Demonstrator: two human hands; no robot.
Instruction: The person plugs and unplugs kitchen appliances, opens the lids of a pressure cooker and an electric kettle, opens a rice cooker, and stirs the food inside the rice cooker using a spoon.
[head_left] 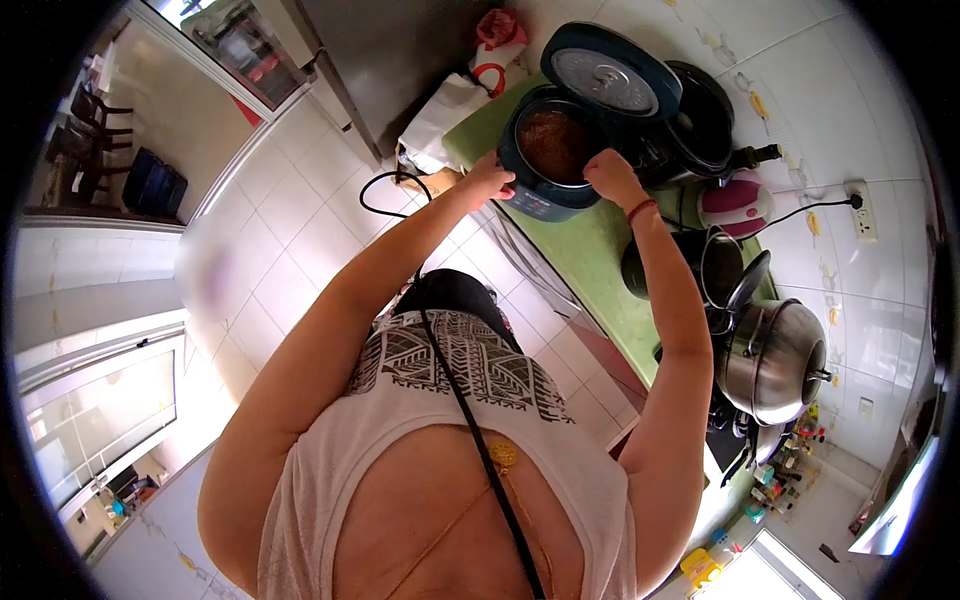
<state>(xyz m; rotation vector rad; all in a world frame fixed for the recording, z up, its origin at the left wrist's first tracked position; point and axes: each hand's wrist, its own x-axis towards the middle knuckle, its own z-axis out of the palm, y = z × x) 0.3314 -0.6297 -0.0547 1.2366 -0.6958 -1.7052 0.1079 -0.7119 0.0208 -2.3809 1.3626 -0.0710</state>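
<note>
A dark teal rice cooker [552,204] stands on the green counter with its lid [612,75] raised. Inside, the round inner pot holds reddish-brown food [556,145]. At the cooker's left side, my left hand [488,180] is closed on the outer edge, thumb toward the front. My right hand [612,178] is closed at the right front rim, its fingers curled. Whether those fingers grip the inner pot or the cooker's body is hidden by the hand.
Right of the cooker are a black pan [700,115], a dark bottle [752,156], a pink-and-white appliance [735,203], a dark pot [720,265] and a steel lidded pot [775,360]. A black cable [455,380] hangs down my front. A white bag [440,125] sits left.
</note>
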